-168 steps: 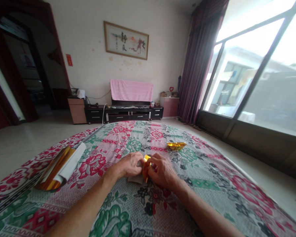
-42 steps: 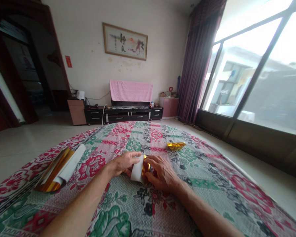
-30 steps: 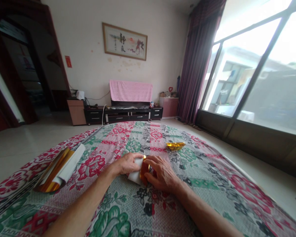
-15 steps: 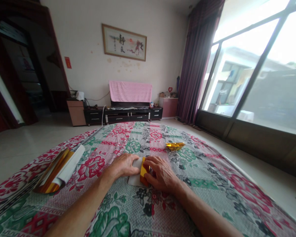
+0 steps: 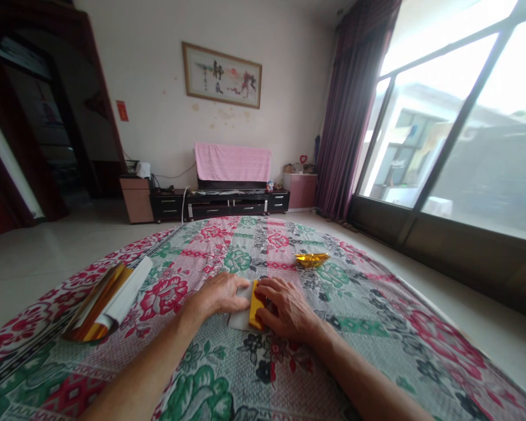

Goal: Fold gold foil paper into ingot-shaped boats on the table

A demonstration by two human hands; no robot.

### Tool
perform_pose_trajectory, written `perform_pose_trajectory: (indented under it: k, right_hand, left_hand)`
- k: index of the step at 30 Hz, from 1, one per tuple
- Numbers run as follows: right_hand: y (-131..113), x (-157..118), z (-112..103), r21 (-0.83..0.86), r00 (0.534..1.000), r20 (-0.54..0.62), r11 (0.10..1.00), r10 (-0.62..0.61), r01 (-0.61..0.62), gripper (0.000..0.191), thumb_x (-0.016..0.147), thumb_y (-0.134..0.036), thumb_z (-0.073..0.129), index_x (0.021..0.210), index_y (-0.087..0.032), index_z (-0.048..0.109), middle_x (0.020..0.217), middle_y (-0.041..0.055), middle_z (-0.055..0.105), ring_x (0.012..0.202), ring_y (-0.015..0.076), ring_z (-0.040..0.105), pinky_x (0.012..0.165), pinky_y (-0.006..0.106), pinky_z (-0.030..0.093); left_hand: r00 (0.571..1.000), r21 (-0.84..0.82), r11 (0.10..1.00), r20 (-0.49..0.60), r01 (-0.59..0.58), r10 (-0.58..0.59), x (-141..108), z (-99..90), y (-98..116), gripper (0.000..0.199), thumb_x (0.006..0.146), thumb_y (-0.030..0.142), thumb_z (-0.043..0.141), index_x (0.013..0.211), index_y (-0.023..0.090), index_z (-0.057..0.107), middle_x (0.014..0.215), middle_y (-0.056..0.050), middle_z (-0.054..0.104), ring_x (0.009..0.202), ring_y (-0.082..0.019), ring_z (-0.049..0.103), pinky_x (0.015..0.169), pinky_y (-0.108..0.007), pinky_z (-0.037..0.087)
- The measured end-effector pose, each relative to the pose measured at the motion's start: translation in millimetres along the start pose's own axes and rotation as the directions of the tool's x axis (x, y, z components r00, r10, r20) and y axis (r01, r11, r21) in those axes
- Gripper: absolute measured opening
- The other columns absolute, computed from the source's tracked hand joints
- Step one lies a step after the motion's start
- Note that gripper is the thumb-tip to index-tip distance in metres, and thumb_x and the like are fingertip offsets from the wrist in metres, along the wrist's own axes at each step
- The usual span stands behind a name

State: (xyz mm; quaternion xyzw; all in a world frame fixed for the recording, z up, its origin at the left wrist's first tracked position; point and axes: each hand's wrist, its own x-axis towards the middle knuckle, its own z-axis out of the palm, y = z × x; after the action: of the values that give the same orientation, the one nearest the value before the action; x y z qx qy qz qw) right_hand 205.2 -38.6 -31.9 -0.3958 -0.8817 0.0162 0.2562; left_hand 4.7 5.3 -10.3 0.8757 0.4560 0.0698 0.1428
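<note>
A sheet of paper, white on one face and gold on the other, lies in front of me; its white part [image 5: 239,320] faces up and a gold strip [image 5: 256,304] is folded over along the right side. My left hand [image 5: 225,294] rests on the white part from the left, fingers apart. On the gold strip, my right hand [image 5: 281,305] has its thumb and curled fingers pressed at the fold. Beyond it sits a folded gold paper piece [image 5: 312,259]. At the left lies a curled stack of gold and white sheets [image 5: 109,301].
The round table has a flowered cloth [image 5: 197,386]. Past its far edge stand a low black cabinet [image 5: 228,208] and a screen under a pink cloth [image 5: 232,162]. Windows and a purple curtain [image 5: 348,111] are on the right.
The gold strip lies flatter, and the gap seen beneath my right fingers has closed. My left hand has hardly moved.
</note>
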Motion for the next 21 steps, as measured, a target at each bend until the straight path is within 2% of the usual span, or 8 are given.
perform_pose_trajectory:
  k: [3, 7, 9, 13, 17, 21]
  right_hand:
    - [-0.6, 0.3, -0.9, -0.004, 1.0, 0.011, 1.0, -0.01, 0.01, 0.027, 0.077, -0.03, 0.057, 0.102, -0.022, 0.055, 0.112, 0.0035, 0.056, 0.098, 0.0191, 0.048, 0.084, 0.034, 0.037]
    - [-0.7, 0.4, -1.6, -0.016, 1.0, 0.019, 1.0, -0.021, 0.022, 0.029, 0.078, -0.031, 0.056, 0.106, -0.023, 0.054, 0.112, 0.004, 0.056, 0.099, 0.0206, 0.048, 0.085, 0.036, 0.036]
    - [-0.8, 0.6, -2.0, -0.023, 0.999, 0.02, 0.999, -0.025, 0.025, 0.03, 0.078, -0.031, 0.056, 0.106, -0.023, 0.054, 0.111, 0.0047, 0.056, 0.099, 0.021, 0.048, 0.085, 0.036, 0.036]
    - [-1.8, 1.2, -3.6, -0.022, 0.999, 0.028, 1.0, -0.018, 0.019, 0.027, 0.078, -0.031, 0.055, 0.104, -0.022, 0.054, 0.11, 0.0047, 0.057, 0.097, 0.021, 0.048, 0.084, 0.036, 0.036]
    - [-2.4, 2.2, -4.7, -0.018, 0.999, 0.04, 1.0, -0.008, 0.009, 0.025, 0.077, -0.031, 0.055, 0.101, -0.022, 0.054, 0.107, 0.0041, 0.057, 0.096, 0.0202, 0.048, 0.083, 0.035, 0.036]
    - [-2.1, 3.3, -4.6, -0.02, 0.999, 0.041, 1.0, -0.006, 0.007, 0.025, 0.078, -0.031, 0.055, 0.1, -0.021, 0.054, 0.104, 0.0044, 0.058, 0.094, 0.02, 0.049, 0.08, 0.033, 0.036]
  left_hand:
    - [0.998, 0.062, 0.998, -0.055, 0.01, -0.007, -2.0, -2.0, 2.7, 0.025, 0.067, 0.035, 0.056, 0.087, 0.023, 0.066, 0.07, -0.004, 0.063, 0.062, -0.017, 0.053, 0.054, -0.027, 0.033]
    - [0.998, 0.061, 0.998, -0.051, 0.025, -0.022, -2.1, -3.5, 5.8, 0.022, 0.067, 0.035, 0.054, 0.082, 0.025, 0.067, 0.065, 0.0, 0.063, 0.058, -0.014, 0.052, 0.052, -0.023, 0.032]
    - [0.995, 0.063, 0.996, -0.074, 0.066, -0.061, -0.1, -3.6, 7.1, 0.023, 0.069, 0.034, 0.051, 0.081, 0.025, 0.068, 0.064, 0.001, 0.063, 0.058, -0.013, 0.053, 0.052, -0.022, 0.033]
    - [0.962, 0.074, 0.979, -0.214, 0.192, -0.172, 5.0, -2.6, 8.3, 0.028, 0.072, 0.033, 0.047, 0.087, 0.025, 0.07, 0.074, -0.003, 0.068, 0.069, -0.016, 0.059, 0.061, -0.024, 0.038]
    - [0.922, 0.09, 0.946, -0.268, 0.311, -0.278, 5.8, -2.3, 8.0, 0.027, 0.074, 0.033, 0.046, 0.079, 0.022, 0.07, 0.078, -0.006, 0.069, 0.076, -0.02, 0.061, 0.063, -0.026, 0.041]
    - [0.932, 0.057, 0.969, -0.291, 0.242, -0.216, 3.3, -3.3, 10.8, 0.026, 0.074, 0.033, 0.047, 0.085, 0.024, 0.069, 0.075, -0.003, 0.068, 0.072, -0.018, 0.06, 0.063, -0.025, 0.041]
